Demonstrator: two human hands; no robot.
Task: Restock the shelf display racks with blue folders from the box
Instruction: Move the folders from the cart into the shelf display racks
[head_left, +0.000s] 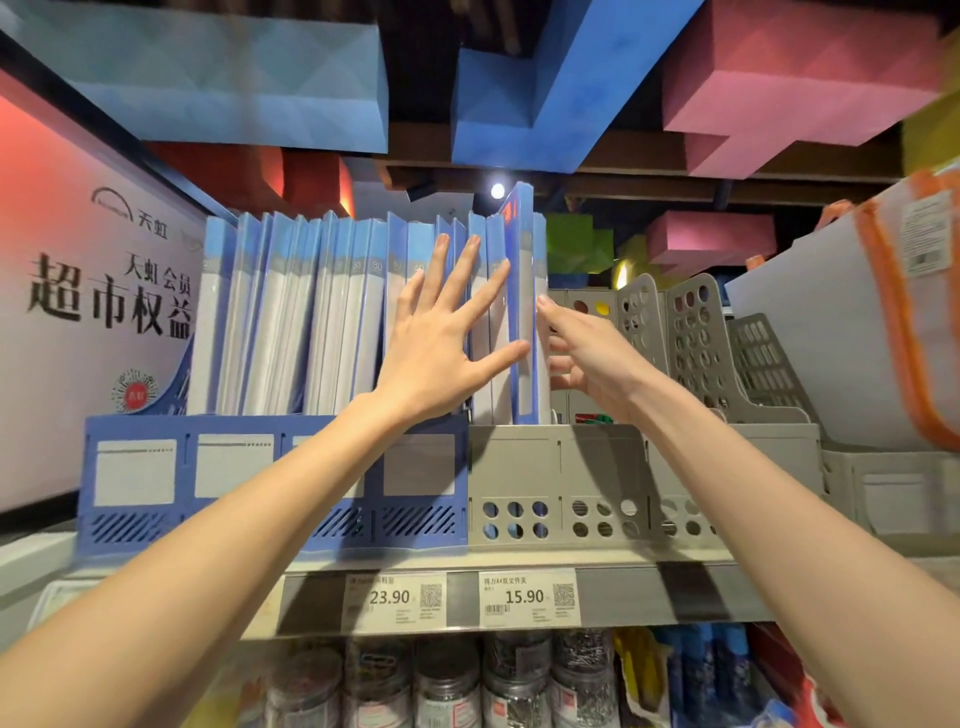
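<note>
lower shelf: jars (441, 686) of metal clips, nearest, under the shelf edge (649, 597)
shelf edge: grey strip, two price tags (395, 600) on it; both forearms cross above it
blue rack (135, 514): on the shelf, left; front lip low, slots packed with blue folders (291, 312) standing upright, spines out, little room between them
grey rack (519, 462): touching the blue rack's right side; its leftmost slot has folders, and the slots to the right are open between the perforated dividers (696, 338)
left grip (441, 343): reaching up and forward, palm to the spines, fingers straight and spread wide apart, nothing clasped; fingertips press the spines where the two racks meet
raised folder (522, 291): darker blue, in the grey rack's leftmost slot, top edge above its neighbours; left thumb touches its spine low down
right grip (587, 353): just right of the raised folder, back of hand to camera, top digit reaching to the pale folder beside it, other fingers loosely curled; cannot tell whether it clasps anything
right side: white bag (831, 338) with orange trim, leaning over the far dividers
left side: printed sign board (104, 301) close beside the blue rack
overhead: blue and pink blocks (545, 93), farthest
</note>
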